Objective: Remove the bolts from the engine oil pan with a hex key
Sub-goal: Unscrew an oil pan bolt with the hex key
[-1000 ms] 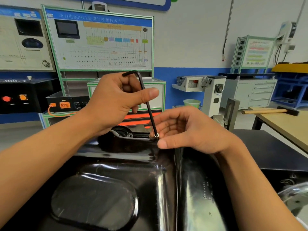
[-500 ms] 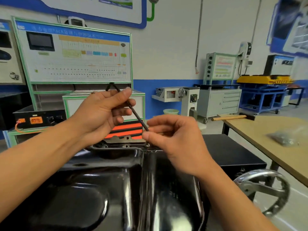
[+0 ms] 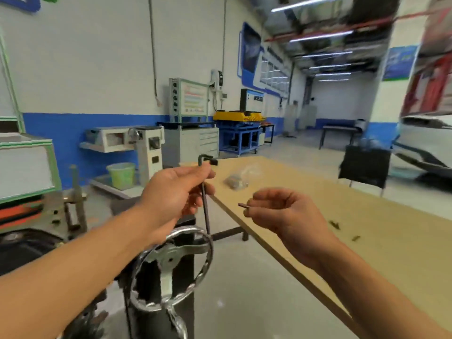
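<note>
bolt (image 3: 243, 205): pinched at the fingertips of the right hand (image 3: 283, 211) and held in the air over the tabletop (image 3: 379, 211) edge.
hex key (image 3: 206, 216): gripped upright by the closed left hand (image 3: 176, 192), just left of the bolt and apart from it.
around: a clear bag (image 3: 238, 179) is seen on the tabletop beyond the hands; a metal handwheel (image 3: 171, 260) is crossed by the key's lower end.
look: the bolt is small, dark and blurred; the key is dark and l-shaped.
</note>
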{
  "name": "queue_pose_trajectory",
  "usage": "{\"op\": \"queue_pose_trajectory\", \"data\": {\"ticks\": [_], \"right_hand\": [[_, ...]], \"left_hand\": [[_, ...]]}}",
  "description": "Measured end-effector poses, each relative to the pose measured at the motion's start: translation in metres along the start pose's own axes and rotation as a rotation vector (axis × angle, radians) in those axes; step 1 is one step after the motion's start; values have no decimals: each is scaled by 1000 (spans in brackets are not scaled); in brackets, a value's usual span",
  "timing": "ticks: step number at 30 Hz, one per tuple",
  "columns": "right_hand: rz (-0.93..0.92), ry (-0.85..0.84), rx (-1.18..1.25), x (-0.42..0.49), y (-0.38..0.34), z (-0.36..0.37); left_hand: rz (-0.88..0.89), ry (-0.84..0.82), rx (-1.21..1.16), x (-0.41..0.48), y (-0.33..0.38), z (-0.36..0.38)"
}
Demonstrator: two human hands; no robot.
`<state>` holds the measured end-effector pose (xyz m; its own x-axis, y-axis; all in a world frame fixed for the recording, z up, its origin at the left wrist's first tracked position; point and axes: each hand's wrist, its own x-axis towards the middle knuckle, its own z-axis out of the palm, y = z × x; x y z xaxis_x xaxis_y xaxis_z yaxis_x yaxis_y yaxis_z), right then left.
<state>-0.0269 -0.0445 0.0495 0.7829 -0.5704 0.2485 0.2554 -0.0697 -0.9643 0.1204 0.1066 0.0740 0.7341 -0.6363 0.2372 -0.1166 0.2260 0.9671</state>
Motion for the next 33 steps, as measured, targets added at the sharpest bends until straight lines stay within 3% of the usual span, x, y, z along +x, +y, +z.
{"op": "queue_pose_trajectory", "data": {"ticks": [5,10,18,25,27,30,33], "right_hand": [[38,261,-513,-3,49,-112],[59,411,-802,2,91,-193],[73,380,-969,32,112,-243],[29,216,-1150,68,112,-259],[-4,281,-1124,74,108,-255],[-44,414,-820,80,88,-232],[62,191,-575,82,50,-191]], "left_hand": [[-88,-173,58,23,-47,86],[-126,-185,29,49,-82,154],[-216,-169,-30,82,-128,207],[-230,-173,-32,87,-142,210],[-221,-171,-25,87,-137,206],[-171,-148,9,86,-119,184],[-79,-94,105,83,-91,149]]}}
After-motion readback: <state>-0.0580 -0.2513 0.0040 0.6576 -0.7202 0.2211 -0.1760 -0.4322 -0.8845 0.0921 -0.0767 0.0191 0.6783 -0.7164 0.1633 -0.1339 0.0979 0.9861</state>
